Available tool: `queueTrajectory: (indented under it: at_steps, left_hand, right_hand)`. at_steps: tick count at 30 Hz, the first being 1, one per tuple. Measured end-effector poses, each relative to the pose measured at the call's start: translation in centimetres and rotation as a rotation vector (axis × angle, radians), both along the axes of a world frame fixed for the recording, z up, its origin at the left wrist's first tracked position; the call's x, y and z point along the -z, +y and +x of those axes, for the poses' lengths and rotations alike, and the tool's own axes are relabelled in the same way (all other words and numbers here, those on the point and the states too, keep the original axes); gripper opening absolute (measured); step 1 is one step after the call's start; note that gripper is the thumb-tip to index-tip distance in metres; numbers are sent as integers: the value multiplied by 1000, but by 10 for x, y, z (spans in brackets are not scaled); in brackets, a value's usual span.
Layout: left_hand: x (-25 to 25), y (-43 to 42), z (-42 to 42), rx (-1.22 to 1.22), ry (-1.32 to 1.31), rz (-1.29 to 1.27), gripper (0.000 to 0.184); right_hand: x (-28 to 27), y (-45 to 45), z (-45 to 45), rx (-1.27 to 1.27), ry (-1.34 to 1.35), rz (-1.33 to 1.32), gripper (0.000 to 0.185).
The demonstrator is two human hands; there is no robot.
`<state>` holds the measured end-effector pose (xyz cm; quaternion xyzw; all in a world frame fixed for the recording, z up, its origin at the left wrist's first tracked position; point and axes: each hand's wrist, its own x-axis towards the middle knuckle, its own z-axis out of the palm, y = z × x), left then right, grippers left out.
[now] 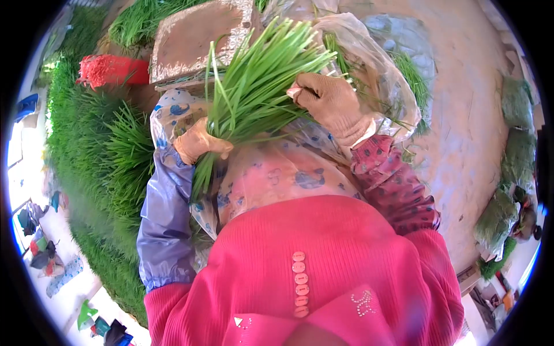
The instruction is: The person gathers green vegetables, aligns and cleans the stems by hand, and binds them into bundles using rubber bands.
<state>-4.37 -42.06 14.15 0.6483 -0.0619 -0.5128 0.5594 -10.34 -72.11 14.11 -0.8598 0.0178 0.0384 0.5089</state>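
Note:
A thick bunch of long green chives (262,86) lies slanted across my lap, its pale cut ends pointing up and to the right. My left hand (202,142), in a tan glove, is closed around the leafy lower end. Beside the stalks on the right, my right hand (332,104), gloved alike, has its fingers curled and pressed together in a pinch. Whatever sits between those fingertips is too small to make out. A clear plastic apron with blue prints (306,176) covers my lap under the bunch.
Piled chives (104,150) fill the floor on my left. Ahead stand a worn board-topped stool (199,37) and a red bundle (112,70). An open clear plastic bag (398,86) with loose leaves is at the right. Packed green bags (516,150) line the far right.

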Motion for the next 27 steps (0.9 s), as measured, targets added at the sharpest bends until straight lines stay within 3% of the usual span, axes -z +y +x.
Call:
queueTrajectory:
  at_steps: [4,6,9,14,16,17,19,20,21,22,24,27]
  left_hand:
    - [-7,-4,4,79,-59,86,47]
    - [-5,-4,4,92,-67,72,53]
    - [-5,-4,2,27,-6,56,53]
    - [0,-4,0,31,-65,103,47]
    - [-2,-6,-2,32,-69,114,41]
    - [0,-7,-2,52,-115,136,39]
    - [-4,-11,-2,109,-169,150,35]
    - [-5,-14,-3,129,-174,143,35]
    - [-5,-18,-4,280,-631,87,35]
    - [-8,-20,-8,293,-680,151,38]
    - [-13,-23,-15,319,-724,211,41]
    - [-16,-21,-21,282,-873,129,47]
  right_hand:
    - [7,-11,4,-42,-235,-257,19]
    - [3,-26,6,73,-197,-413,17]
    - [11,-48,8,199,-149,-395,16]
    - [-15,-62,6,207,59,-566,23]
    - [-45,-49,7,427,-27,-72,28]
    - [-63,-42,9,439,-28,-73,28]
    - [-94,-22,13,170,177,389,30]
    - [-91,-8,14,98,219,479,29]
    - [-82,5,18,25,259,569,28]
    - [-73,18,21,43,251,568,28]
    - [-57,34,25,-135,339,853,22]
    - [-50,28,20,56,346,765,19]
